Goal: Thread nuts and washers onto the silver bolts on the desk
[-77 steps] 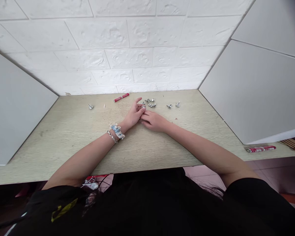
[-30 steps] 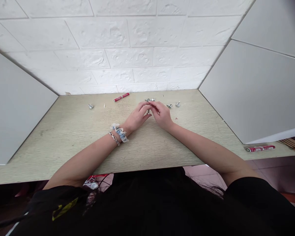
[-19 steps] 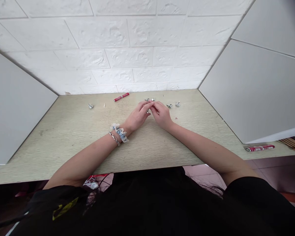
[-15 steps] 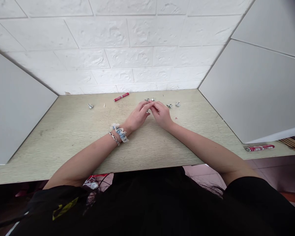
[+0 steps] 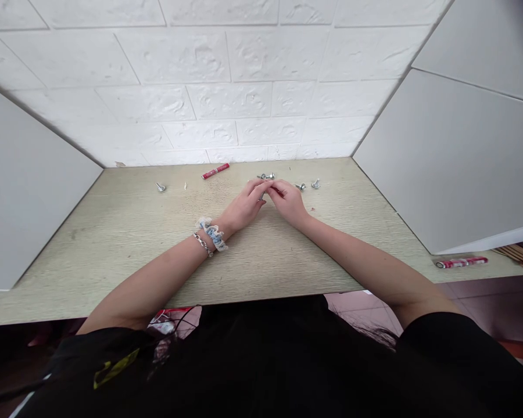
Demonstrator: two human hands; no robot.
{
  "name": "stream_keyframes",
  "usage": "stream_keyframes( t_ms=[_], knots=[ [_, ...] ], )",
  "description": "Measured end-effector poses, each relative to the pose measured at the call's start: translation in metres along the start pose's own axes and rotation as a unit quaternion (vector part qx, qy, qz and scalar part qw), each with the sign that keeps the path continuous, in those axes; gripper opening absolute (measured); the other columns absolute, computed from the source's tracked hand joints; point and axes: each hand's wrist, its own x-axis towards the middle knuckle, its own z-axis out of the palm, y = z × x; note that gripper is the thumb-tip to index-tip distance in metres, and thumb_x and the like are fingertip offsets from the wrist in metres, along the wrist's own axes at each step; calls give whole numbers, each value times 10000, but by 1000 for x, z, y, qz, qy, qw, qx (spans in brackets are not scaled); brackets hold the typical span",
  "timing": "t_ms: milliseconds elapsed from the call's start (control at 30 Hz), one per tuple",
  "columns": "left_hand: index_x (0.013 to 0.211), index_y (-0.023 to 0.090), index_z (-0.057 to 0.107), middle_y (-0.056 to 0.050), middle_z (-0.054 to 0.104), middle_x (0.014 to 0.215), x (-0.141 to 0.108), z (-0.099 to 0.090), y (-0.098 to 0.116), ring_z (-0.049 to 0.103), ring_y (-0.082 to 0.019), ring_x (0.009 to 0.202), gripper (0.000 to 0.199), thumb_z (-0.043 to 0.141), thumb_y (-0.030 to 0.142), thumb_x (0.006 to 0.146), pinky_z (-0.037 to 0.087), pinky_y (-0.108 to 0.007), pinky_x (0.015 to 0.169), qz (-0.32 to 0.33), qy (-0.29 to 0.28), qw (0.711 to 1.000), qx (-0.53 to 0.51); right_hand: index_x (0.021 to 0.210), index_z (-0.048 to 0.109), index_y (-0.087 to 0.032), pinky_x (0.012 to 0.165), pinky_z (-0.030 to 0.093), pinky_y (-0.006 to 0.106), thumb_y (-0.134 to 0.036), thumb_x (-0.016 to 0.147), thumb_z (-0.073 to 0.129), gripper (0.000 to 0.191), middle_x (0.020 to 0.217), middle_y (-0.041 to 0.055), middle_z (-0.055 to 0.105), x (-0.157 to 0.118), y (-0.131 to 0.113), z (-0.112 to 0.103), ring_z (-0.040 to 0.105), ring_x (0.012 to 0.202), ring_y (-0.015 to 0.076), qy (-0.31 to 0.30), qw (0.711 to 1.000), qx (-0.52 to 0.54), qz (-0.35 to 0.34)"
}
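My left hand (image 5: 247, 204) is closed around a small silver bolt (image 5: 261, 197), whose shank shows between thumb and fingers. My right hand (image 5: 286, 202) meets it from the other side, its thumb and fingertips pinched at the bolt's far end; that end is hidden by the fingers. Just beyond the fingertips lie two more silver bolts (image 5: 267, 176), close together. Right of my right hand rest another bolt (image 5: 301, 187) and one standing head down (image 5: 315, 184).
A single bolt (image 5: 161, 187) lies at the left of the wooden tabletop (image 5: 126, 232). One red tube (image 5: 215, 171) is near the brick-patterned wall (image 5: 157, 104); a second red tube (image 5: 462, 262) lies at the right front edge. White panels (image 5: 470, 157) stand at both sides.
Both hands stay together in almost the same place. The fingers have shifted slightly around the bolt, and its shank shows a little more. The loose bolts have not moved.
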Motion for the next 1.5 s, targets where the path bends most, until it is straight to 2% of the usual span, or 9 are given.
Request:
stream_keyframes(
  t_ms=[300,467,600,733,833,967,1133,1267,1500],
  knots=[
    [1416,246,379,-117,443,1370,-2,3,-7,451,-228,1312,575,492,81,877,468,-415,1085,-23,0,999,-26,950,733,-162,865,533,348,-288,792,636,223,943,54,714,4,1,-1,662,901,186,-49,991,89,84],
    [1400,241,401,-121,452,1380,-2,6,-12,473,-224,1301,533,513,117,894,493,-391,1057,-46,15,998,-48,1034,692,-156,896,543,389,-231,778,611,279,993,54,723,6,8,2,678,915,191,-128,963,193,135],
    [1395,242,409,-113,481,1373,-1,6,-10,536,-204,1233,511,524,144,906,535,-349,987,-58,10,996,-65,979,674,-157,899,555,401,-297,791,638,238,946,49,715,8,14,3,674,901,182,-132,941,259,175],
    [1364,208,455,-109,557,1313,2,2,-3,643,-158,998,493,591,191,890,563,-305,874,-133,10,990,-54,941,670,-161,926,549,399,-318,727,731,273,908,39,699,9,16,3,668,896,168,-115,910,325,232],
    [1289,207,540,-47,683,1090,4,-4,4,645,-124,789,447,655,239,858,546,-299,838,-214,-5,977,-12,910,678,-168,935,544,374,-326,651,798,326,888,24,686,8,12,2,658,890,153,-101,890,367,251],
    [1241,222,591,4,719,882,7,-8,10,641,-123,745,378,642,262,868,520,-269,814,-274,-18,962,-7,861,684,-184,946,538,356,-322,608,830,323,845,-4,659,8,6,0,643,841,125,-84,879,391,260],
    [1280,216,558,22,715,842,8,-7,12,609,-92,622,406,606,216,877,504,-244,760,-274,-31,960,-46,843,690,-186,924,544,355,-310,614,820,291,816,-1,654,8,4,0,636,824,129,-64,875,396,271],
    [1292,219,543,34,706,826,8,-7,13,600,-87,610,423,585,191,872,490,-236,745,-255,-36,965,-55,857,682,-178,914,542,352,-298,640,798,274,835,6,666,8,6,2,644,831,133,-63,883,380,268],
    [1068,204,618,42,669,733,6,-5,7,611,-103,624,197,580,226,876,476,-242,707,-228,-26,972,-45,851,641,-176,867,550,344,-335,610,821,340,850,14,684,7,7,2,651,823,141,-68,890,368,260]
  ],
)
